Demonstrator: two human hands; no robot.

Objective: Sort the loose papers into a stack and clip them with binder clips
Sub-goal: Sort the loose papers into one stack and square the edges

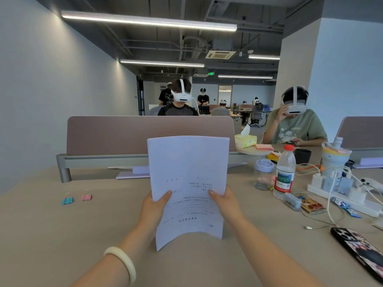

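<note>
papers [187, 179] upright, gripped by both hands [154, 206], print too faint to read

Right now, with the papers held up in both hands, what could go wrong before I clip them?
1. The papers are pinched only at their side edges by the left hand and right hand; the sagging bottom could let sheets slip apart.
2. The blue clip and pink clip lie far left; reaching means letting go with one hand.
</note>
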